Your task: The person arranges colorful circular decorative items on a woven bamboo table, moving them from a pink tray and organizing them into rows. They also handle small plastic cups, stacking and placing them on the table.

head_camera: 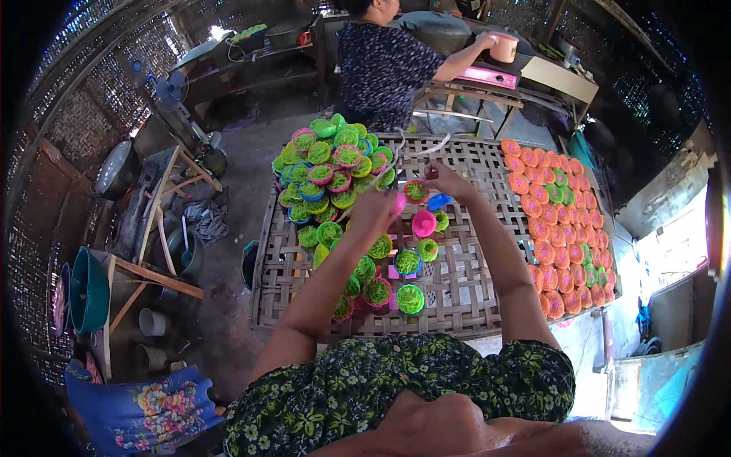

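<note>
My left hand [370, 214] grips a pink plastic mould [399, 203] over a table of woven bamboo [457, 274]. My right hand [450, 181] is beside a pink-rimmed mould [416, 191] filled with green strands; its fingertips are close together, and whether they hold anything is unclear. Below that hand lies a blue mould [440, 201]. Nearer me are an empty-looking pink mould [424, 223] and a green strand cake [427, 250]. A large heap of filled, coloured moulds [328, 165] rises beyond my left hand, and more filled moulds [377, 291] lie under my left forearm.
Rows of orange strand cakes [562, 234], a few green among them, cover the table's right side. Across the table a person [377, 68] holds a pink mug [503, 47] near large pots. A wooden stand [157, 217] and a green basin [88, 290] are at left.
</note>
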### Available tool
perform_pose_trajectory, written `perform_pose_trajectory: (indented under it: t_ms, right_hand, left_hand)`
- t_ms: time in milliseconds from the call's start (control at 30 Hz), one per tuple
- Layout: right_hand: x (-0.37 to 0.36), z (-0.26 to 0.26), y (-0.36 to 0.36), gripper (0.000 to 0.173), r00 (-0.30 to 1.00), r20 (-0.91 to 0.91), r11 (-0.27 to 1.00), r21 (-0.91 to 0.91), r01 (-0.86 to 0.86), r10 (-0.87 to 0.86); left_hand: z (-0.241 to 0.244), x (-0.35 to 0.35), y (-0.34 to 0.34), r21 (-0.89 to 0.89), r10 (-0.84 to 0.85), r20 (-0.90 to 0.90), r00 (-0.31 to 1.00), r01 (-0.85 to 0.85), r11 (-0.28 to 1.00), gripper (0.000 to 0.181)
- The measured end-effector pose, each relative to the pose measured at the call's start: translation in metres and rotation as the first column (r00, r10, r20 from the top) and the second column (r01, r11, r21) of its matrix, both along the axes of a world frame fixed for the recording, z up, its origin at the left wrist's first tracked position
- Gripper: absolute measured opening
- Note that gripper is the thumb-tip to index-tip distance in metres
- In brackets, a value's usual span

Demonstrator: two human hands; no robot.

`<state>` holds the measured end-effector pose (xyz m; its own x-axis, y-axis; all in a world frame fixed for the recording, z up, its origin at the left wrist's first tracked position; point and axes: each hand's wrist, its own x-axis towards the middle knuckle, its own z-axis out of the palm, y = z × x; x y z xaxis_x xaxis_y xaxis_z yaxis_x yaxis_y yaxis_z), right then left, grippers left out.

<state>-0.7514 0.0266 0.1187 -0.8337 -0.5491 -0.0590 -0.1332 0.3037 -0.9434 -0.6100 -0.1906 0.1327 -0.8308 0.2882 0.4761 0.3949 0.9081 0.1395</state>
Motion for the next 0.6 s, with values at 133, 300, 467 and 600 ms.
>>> perform_pose_trajectory:
  t_ms: [133, 300, 467, 600]
  right_hand:
    - [0.014, 0.016, -0.003, 0.030, 0.895, -0.411, 0.968, 0.096, 0.232, -0.174]
    - [0.014, 0.004, 0.000, 0.033, 0.683, -0.708, 0.939, 0.330, 0.095, 0.180]
    - [0.025, 0.012, 0.000, 0.030, 0.669, -0.743, 0.985, 0.095, 0.141, -0.024]
    - [0.033, 0.031, 0.014, 0.025, 0.529, -0.821, 0.946, -0.039, 0.323, -0.214]
  left_hand:
    - [0.003, 0.002, 0.001, 0.110, -0.048, 0.217, 0.975, 0.025, 0.994, 0.038]
    - [0.017, 0.010, 0.002, 0.280, -0.053, 0.256, 0.965, -0.021, 0.960, 0.047]
    - [0.027, 0.022, -0.053, 0.923, -0.524, 0.200, 0.828, -0.338, -0.182, 0.050]
    - [0.023, 0.048, -0.076, 0.554, -0.589, -0.104, 0.801, -0.445, -0.704, 0.050]
